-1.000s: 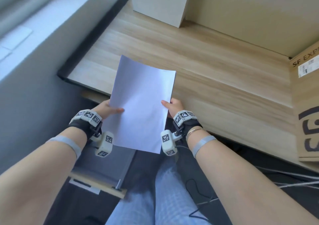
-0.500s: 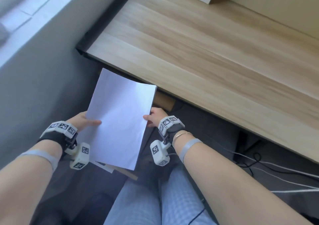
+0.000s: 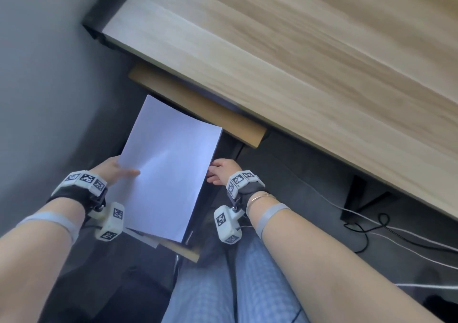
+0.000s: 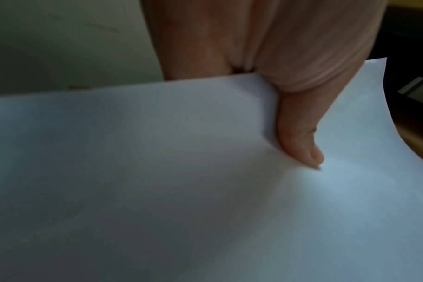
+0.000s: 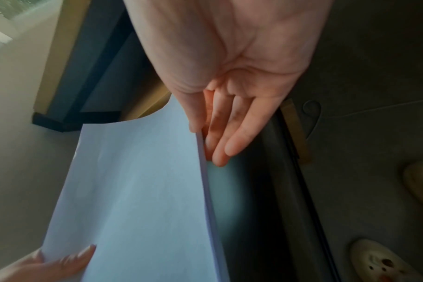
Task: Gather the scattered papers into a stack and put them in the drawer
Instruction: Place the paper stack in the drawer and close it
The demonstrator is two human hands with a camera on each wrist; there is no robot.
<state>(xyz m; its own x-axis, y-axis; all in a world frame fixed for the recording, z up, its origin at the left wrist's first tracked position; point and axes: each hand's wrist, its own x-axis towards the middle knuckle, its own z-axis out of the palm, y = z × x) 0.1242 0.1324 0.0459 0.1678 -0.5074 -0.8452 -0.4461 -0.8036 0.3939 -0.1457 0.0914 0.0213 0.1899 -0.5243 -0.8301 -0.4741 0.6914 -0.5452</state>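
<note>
- Left hand (image 3: 112, 171): thumb (image 4: 299, 137) lies flat on top of the stack of plain white paper sheets (image 3: 166, 174); the fingers go under the sheets and are hidden, so it is a pinch grip on the stack's 9 o'clock edge.
- Right hand (image 3: 223, 171): thumb on the stack's 3 o'clock edge, fingers (image 5: 226, 133) nearly straight and relaxed, laid along the underside and edge. It steadies the stack more than it clamps it.
- Stack edges look squared up in the right wrist view: one tidy block, slight curl at the far corners.
- The stack is held in the air, tilted, far end toward 12 o'clock, below the front edge of the light wood-grain desk top (image 3: 309, 57) and over the open dark drawer with a light wooden front (image 3: 186, 249). The drawer's inside is mostly hidden by the paper; contents cannot be told.
- A tan wooden panel under the desk (image 3: 198, 107) sits just past the stack's far edge, at 12–1 o'clock.
- Pale blue checked trousers (image 3: 247, 285) at 6 o'clock; white and black cables on the dark floor (image 3: 371, 226) at 3–4 o'clock.
- Progress: gathering appears done, no loose sheets on the visible desk top. Left: lower the stack into the drawer, let go, probably push the drawer shut.
- Risk: the far edge could catch on the panel or a drawer wall going in.
</note>
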